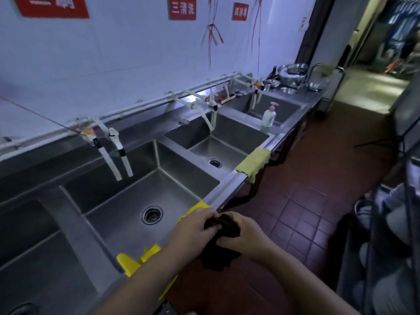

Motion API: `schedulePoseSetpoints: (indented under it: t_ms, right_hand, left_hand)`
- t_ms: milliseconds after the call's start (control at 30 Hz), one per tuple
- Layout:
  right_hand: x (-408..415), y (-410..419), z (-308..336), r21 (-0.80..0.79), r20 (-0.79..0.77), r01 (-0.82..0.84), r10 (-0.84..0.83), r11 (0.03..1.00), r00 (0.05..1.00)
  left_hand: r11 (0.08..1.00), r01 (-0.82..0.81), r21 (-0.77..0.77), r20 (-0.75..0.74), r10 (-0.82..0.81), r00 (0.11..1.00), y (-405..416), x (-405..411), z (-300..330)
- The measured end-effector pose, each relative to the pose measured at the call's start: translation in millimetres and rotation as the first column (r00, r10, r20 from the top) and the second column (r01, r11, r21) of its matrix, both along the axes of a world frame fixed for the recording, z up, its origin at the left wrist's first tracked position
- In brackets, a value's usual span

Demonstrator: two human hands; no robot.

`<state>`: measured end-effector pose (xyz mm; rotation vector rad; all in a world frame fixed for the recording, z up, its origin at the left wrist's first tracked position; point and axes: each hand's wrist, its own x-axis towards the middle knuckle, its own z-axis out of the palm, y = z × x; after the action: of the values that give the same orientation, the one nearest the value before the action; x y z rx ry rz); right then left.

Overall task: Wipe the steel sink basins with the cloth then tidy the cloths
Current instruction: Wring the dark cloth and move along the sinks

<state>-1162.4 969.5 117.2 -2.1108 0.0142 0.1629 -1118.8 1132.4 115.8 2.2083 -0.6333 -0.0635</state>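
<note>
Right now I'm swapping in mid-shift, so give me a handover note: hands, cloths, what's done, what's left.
Left hand and right hand: both have a grip on the dark cloth, bunched up past the front rim, over the floor.
Yellow cloth: draped over the rim by the next basin along.
More yellow cloth hangs on the rim near the hands.
Near basin: empty; whether it has been wiped cannot be told.
Left: finish any wiping, then tidy the cloths.
</note>
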Motion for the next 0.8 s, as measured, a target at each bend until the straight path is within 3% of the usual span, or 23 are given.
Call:
schedulePoseSetpoints:
  t_ms: [167,267,367,500,700,800]
  right_hand:
    - [43.8,-57.0,-0.8,-0.161,-0.007,0.095,-0.098,0.982,0.995]
    - [77.6,-98.7,2.7,-0.143,0.014,0.178,-0.178,0.974,0.984]
    - [115.4,-138.2,9.5,-0.043,0.009,0.29,-0.29,0.956,0.957]
    - [168.0,-185.9,25.1,0.084,0.002,0.434,-0.436,0.897,0.9]
    - [214.5,-268.1,32.9,0.39,-0.052,0.587,-0.619,0.71,0.783]
    - [231.1,-318.3,22.2,0.473,-0.102,0.641,-0.685,0.605,0.722]
  left_hand:
    - [0.995,0.052,-0.086,-0.06,-0.057,0.997,-70.6,49.4,-4.9]
    - [0.963,-0.006,-0.27,-0.262,-0.067,0.963,-113.7,94.6,-14.5]
    - [0.942,0.093,-0.322,-0.444,-0.237,0.864,-154.9,143.2,-20.7]
    - [0.912,0.24,-0.333,-0.45,-0.378,0.809,-207.6,201.6,-35.1]
    - [0.959,0.192,-0.209,-0.531,-0.276,0.801,-280.1,275.3,-51.7]
    - [0.942,0.136,-0.307,-0.559,-0.294,0.775,-317.6,298.2,-42.0]
